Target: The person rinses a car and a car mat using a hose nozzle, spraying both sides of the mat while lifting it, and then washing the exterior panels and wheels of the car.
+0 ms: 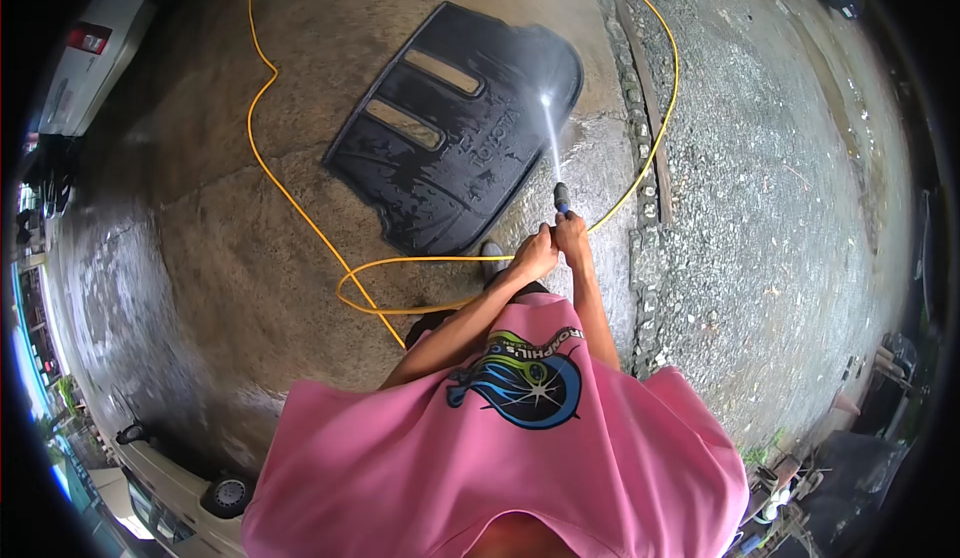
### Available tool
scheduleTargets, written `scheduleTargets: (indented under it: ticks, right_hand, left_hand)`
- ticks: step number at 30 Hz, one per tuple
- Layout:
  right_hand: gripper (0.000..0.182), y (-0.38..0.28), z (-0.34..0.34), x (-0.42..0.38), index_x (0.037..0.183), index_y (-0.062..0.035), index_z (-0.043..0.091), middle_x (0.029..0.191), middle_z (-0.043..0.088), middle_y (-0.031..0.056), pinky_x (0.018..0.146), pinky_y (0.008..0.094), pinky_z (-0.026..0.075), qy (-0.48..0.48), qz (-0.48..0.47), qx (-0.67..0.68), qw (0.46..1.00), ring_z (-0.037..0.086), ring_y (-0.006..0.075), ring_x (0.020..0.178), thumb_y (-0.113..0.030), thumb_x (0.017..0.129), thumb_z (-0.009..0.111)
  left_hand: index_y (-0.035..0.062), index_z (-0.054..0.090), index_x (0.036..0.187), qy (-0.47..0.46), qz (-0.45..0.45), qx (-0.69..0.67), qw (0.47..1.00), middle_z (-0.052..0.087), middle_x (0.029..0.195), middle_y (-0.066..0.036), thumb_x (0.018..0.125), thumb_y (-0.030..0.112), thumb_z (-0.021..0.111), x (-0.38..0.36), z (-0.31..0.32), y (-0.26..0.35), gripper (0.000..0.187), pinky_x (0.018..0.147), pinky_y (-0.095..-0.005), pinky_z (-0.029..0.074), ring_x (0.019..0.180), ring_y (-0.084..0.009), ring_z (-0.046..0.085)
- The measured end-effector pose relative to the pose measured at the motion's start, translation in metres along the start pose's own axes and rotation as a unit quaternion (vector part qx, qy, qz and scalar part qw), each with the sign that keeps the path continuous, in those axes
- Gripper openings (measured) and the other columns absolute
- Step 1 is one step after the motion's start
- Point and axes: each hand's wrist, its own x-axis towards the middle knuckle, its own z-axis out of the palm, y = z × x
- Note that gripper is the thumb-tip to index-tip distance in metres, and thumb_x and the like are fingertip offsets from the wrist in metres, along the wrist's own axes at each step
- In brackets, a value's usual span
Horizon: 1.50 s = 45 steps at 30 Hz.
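Observation:
A black spray nozzle (561, 198) points away from me and sends a white jet of water onto the right part of a black mat (440, 173). The wet mat lies flat on the concrete, with raised lettering and two long cut-outs. My right hand (572, 239) is wrapped round the nozzle's grip. Close beside it, my left hand (537, 255) is closed at the rear of the grip, where the yellow hose (430, 259) meets the hands. What my left fingers press on is partly hidden.
The yellow hose loops over the wet concrete (215, 248) near my feet and runs up both sides of the mat. Gravel (760, 198) lies right of a stone edging. Vehicles stand at the upper left and lower left (180, 488); clutter fills the lower right.

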Motion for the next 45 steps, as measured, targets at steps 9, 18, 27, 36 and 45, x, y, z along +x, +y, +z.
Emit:
scheduleTargets:
  ticks: [9,18,27,36,45]
  right_hand:
    - [0.038,0.002,-0.097,0.047,0.075,0.0034,0.058,0.056,0.058,0.0126,0.048,0.0378,0.046,0.032,-0.056,-0.149,0.987,0.060,0.0221,0.052,-0.032,0.083,0.048]
    - [0.030,0.003,-0.101,-0.051,0.079,0.0006,0.060,0.045,0.045,0.0004,0.034,0.0282,0.035,0.075,-0.084,-0.160,0.981,0.044,0.0108,0.037,-0.026,0.086,0.048]
    - [0.029,-0.015,-0.047,-0.229,0.073,-0.0007,0.060,0.049,0.049,0.0039,0.036,0.0288,0.037,0.082,-0.108,-0.244,0.960,0.045,0.0108,0.038,-0.026,0.083,0.050]
    - [0.024,-0.012,-0.040,-0.265,0.076,-0.0036,0.065,0.049,0.048,0.0016,0.034,0.0245,0.035,-0.037,-0.088,-0.234,0.967,0.043,0.0077,0.037,-0.024,0.083,0.054]
    - [0.029,-0.018,-0.021,-0.295,0.069,-0.0003,0.061,0.047,0.048,0.0030,0.037,0.0284,0.038,0.005,-0.091,-0.182,0.979,0.046,0.0105,0.038,-0.026,0.081,0.052]
  left_hand:
    - [0.0022,0.056,0.083,-0.313,-0.001,-0.049,0.948,0.058,0.073,-0.008,0.088,0.049,0.043,-0.122,-0.079,-0.116,0.049,0.062,-0.0310,0.043,0.069,-0.0175,0.055]
    - [0.0005,0.055,0.072,-0.192,0.076,0.003,0.978,0.050,0.057,-0.013,0.085,0.036,0.052,-0.278,-0.153,-0.244,0.038,0.053,-0.0363,0.038,0.054,-0.0226,0.050]
    - [0.0028,0.061,0.074,-0.211,0.067,-0.051,0.974,0.053,0.059,-0.017,0.081,0.028,0.055,-0.479,-0.154,-0.289,0.026,0.051,-0.0380,0.040,0.052,-0.0288,0.055]
    - [0.0021,0.064,0.086,-0.127,0.119,-0.162,0.971,0.056,0.060,-0.017,0.077,0.025,0.061,-0.536,-0.152,-0.283,0.025,0.051,-0.0326,0.042,0.053,-0.0255,0.058]
    - [0.0078,0.065,0.082,-0.088,0.068,-0.070,0.991,0.055,0.061,-0.019,0.082,0.040,0.057,-0.582,-0.154,-0.262,0.033,0.054,-0.0376,0.043,0.058,-0.0319,0.059]
